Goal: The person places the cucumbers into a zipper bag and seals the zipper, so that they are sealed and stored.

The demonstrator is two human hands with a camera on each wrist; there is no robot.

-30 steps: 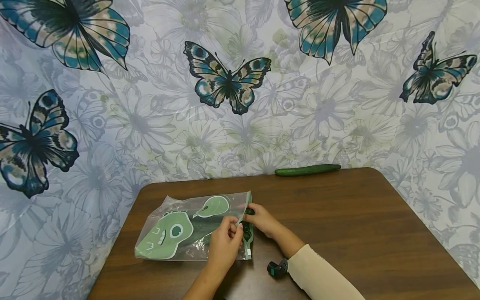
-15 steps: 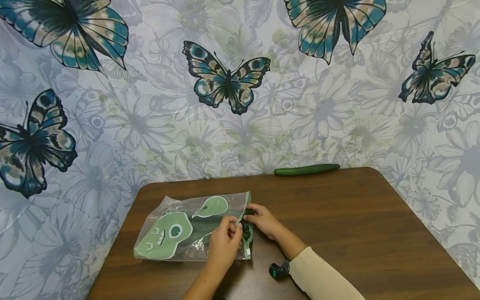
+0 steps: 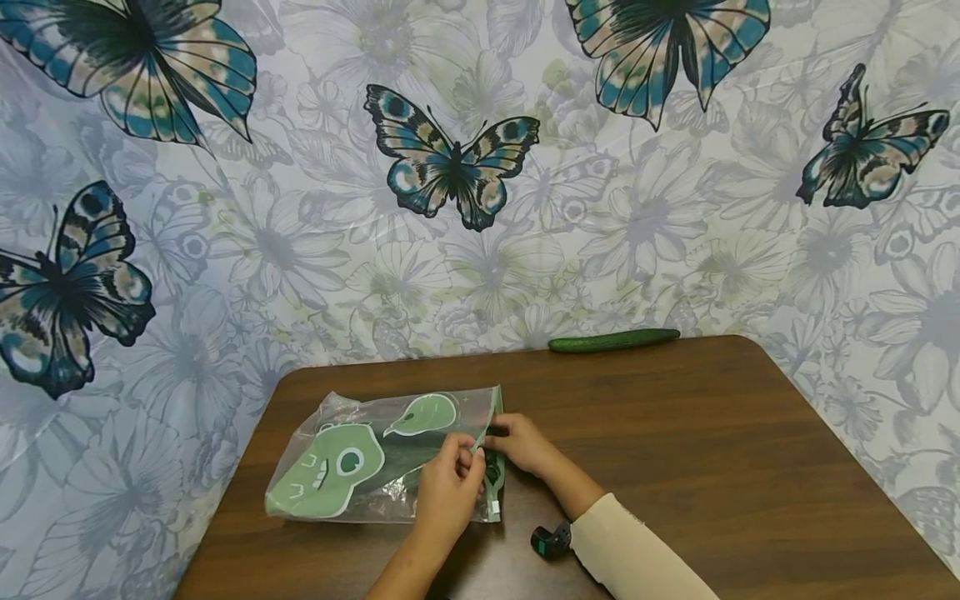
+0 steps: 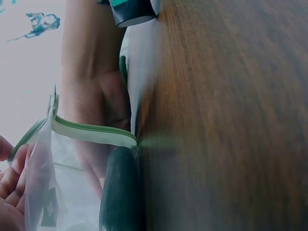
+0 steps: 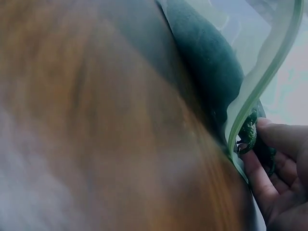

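A clear zip bag (image 3: 375, 467) with green cartoon prints lies on the table, its green-edged mouth facing right. My left hand (image 3: 447, 483) pinches the upper edge of that mouth between thumb and fingers, holding it raised. At the opening, my right hand (image 3: 525, 446) has its fingers inside the bag. In the right wrist view its thumb and fingers grip a dark green cucumber (image 5: 248, 130) by its wrinkled end, just within the green rim. Another smooth, dark green cucumber (image 4: 122, 187) lies inside the bag along the table side. The bag film covers much of the contents.
A long cucumber (image 3: 615, 341) lies at the back edge of the brown wooden table (image 3: 675, 433). Behind stands a butterfly-patterned cloth (image 3: 637, 242). A black wrist device (image 3: 551, 542) sits at the right sleeve's cuff.
My right hand has moved slightly left, further into the bag mouth, and the dark green end by its fingers is now hidden in the head view. My left hand keeps its place.
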